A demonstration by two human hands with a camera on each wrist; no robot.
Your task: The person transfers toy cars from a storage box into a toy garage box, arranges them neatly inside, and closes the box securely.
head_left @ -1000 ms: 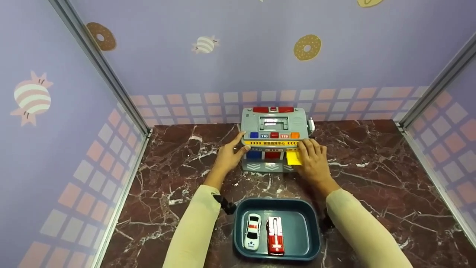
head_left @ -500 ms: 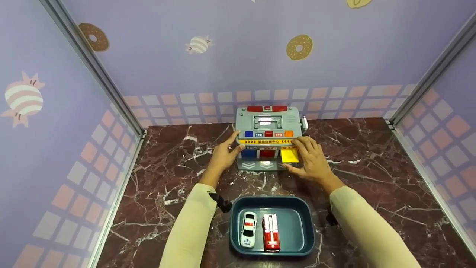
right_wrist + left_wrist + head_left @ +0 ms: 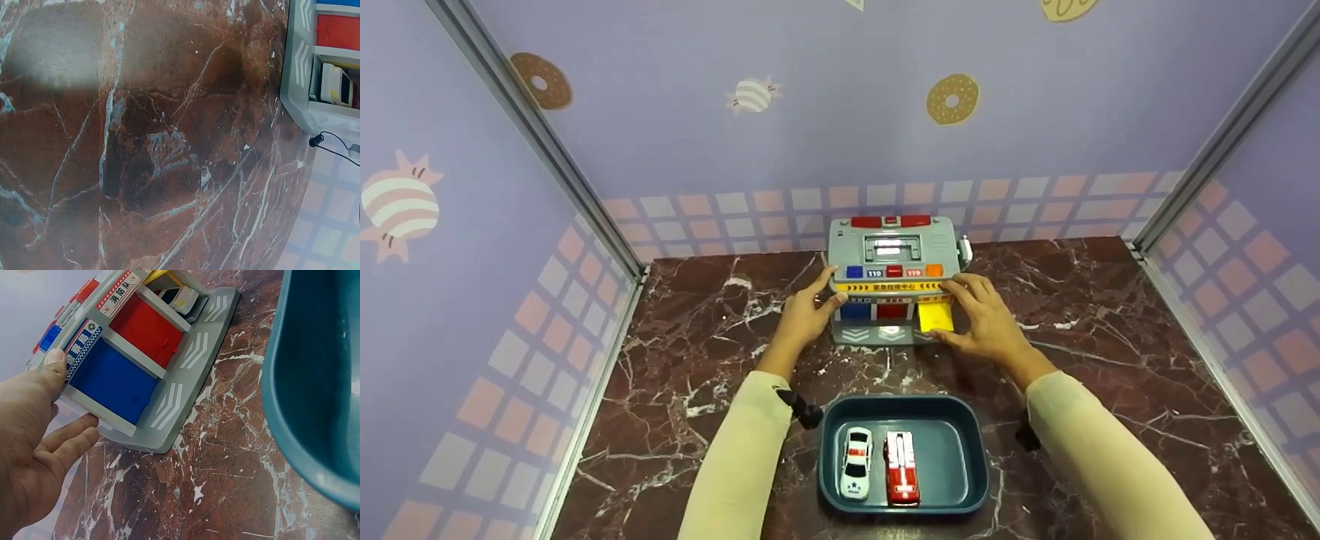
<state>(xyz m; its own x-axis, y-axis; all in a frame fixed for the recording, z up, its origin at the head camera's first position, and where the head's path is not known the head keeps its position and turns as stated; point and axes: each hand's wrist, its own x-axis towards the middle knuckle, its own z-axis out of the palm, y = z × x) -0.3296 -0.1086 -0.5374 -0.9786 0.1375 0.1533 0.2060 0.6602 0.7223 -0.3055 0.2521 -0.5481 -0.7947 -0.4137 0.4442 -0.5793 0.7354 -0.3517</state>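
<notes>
A grey toy emergency-station garage point(image 3: 889, 330) stands near the back wall, with blue, red and yellow doors. My left hand point(image 3: 804, 315) grips its left front corner, its thumb on the front below the roof edge. Blue and red doors are down, while the yellow door point(image 3: 935, 316) sticks out, raised. My right hand point(image 3: 982, 315) is spread at the right front corner: fingertips touch the roof edge, and the thumb tip is at the yellow door's lower edge. A white toy car point(image 3: 181, 299) sits in the bay under that door. The right wrist view shows no hand.
Nearer the front stands a dark teal tray point(image 3: 827, 480), holding a white toy police car point(image 3: 856, 463) and a red toy fire truck point(image 3: 901, 472). The marble-patterned tabletop point(image 3: 720, 442) is bounded by purple walls at the back and both sides.
My right fingers have shifted off the front of the yellow door, and the thumb has come into view at its lower edge. The whole view drifts left; my left hand keeps its grip.
</notes>
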